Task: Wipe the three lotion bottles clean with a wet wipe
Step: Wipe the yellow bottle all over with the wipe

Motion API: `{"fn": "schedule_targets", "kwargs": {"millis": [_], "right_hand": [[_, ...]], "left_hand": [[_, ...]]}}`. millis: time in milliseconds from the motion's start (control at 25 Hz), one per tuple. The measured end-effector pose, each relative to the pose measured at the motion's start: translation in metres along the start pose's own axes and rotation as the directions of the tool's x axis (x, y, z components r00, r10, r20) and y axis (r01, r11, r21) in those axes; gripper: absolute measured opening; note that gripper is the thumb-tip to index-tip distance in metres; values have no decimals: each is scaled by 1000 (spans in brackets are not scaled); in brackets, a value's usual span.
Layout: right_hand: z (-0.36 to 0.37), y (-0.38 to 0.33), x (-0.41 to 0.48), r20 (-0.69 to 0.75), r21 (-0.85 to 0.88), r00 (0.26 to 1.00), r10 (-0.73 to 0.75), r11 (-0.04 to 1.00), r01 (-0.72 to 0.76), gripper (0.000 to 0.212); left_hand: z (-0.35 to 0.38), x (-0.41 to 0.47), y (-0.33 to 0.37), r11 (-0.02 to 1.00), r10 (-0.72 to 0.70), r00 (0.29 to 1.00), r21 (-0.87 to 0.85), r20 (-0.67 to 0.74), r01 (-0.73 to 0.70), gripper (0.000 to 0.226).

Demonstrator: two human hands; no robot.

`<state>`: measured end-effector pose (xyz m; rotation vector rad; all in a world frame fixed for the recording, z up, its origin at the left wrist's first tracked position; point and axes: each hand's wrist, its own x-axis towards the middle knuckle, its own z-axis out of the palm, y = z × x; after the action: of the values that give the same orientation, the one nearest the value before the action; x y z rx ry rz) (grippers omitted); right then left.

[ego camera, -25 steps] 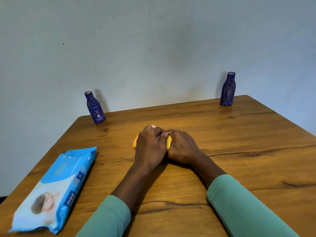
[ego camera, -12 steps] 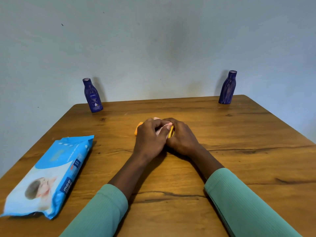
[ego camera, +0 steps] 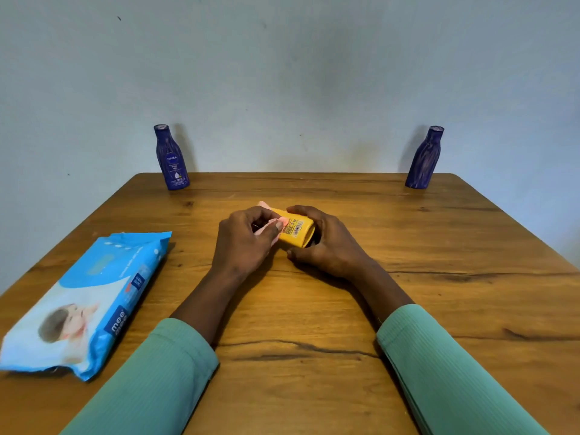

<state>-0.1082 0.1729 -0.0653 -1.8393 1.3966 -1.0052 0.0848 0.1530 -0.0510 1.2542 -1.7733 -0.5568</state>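
Yellow lotion bottle (ego camera: 296,232) is lying on its side mid-table (ego camera: 314,309), barcode up, with the right hand (ego camera: 329,249) curled around its end. The left hand (ego camera: 241,243) pinches one pale pink wipe (ego camera: 265,229) against its side. Two dark blue bottles stand upright beyond the yellow one, one back-left (ego camera: 172,158), one back-right (ego camera: 424,158). One blue wet-wipe pack (ego camera: 84,302) lies flat, well left of the yellow bottle and nearer the person.

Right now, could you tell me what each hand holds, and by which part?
Right hand grips the yellow bottle at its base end; left hand pinches the wipe against its side.
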Motion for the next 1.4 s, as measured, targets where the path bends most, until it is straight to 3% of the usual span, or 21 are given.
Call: {"fn": "schedule_targets", "kwargs": {"millis": [80, 160, 240, 360, 480, 560, 760, 920, 1040, 1160, 1280, 1400], "right_hand": [[3, -1, 3, 44, 125, 998, 46, 991, -51, 69], [6, -7, 5, 49, 387, 989, 138, 910, -146, 46], [12, -8, 7, -15, 485, 980, 196, 859, -165, 57], [23, -9, 12, -100, 385, 973, 208, 910, -155, 87], [29, -16, 16, -165, 275, 969, 185, 952, -135, 101], [27, -19, 15, -232, 255, 946, 225, 953, -164, 105], [21, -8, 5, -359, 453, 836, 415, 861, -232, 91], [19, -11, 18, -271, 340, 903, 333, 911, -233, 96], [19, -10, 24, -273, 231, 928, 254, 954, -194, 60], [15, -12, 32, -377, 114, 903, 206, 978, -176, 53], [11, -7, 34, -424, 13, 874, 239, 966, -258, 52], [15, -6, 26, -343, -22, 902, 263, 957, -288, 49]], "left_hand": [[1, -1, 1, 999, 25, 1000, 31, -15, -24, 18], [2, -3, 4, 995, 96, 995, -1, 16, -96, 16], [2, -9, 7, 979, 200, 976, -45, 83, -197, 14], [4, -14, 13, 932, 361, 928, -28, 91, -360, 16], [11, -2, 20, 947, 321, 944, 34, -74, -320, 18], [17, 5, 23, 948, 313, 944, 93, -104, -305, 20], [22, -17, 23, 872, 478, 866, 42, 148, -488, 19], [9, 2, 16, 902, 411, 911, 133, 14, -410, 17], [7, 10, 11, 940, 286, 956, 215, -71, -265, 19], [11, 11, 8, 919, 351, 935, 178, 37, -352, 20], [25, 2, 1, 895, 407, 899, 127, 165, -428, 16], [22, 2, -5, 921, 334, 941, 194, 53, -338, 16]]}}
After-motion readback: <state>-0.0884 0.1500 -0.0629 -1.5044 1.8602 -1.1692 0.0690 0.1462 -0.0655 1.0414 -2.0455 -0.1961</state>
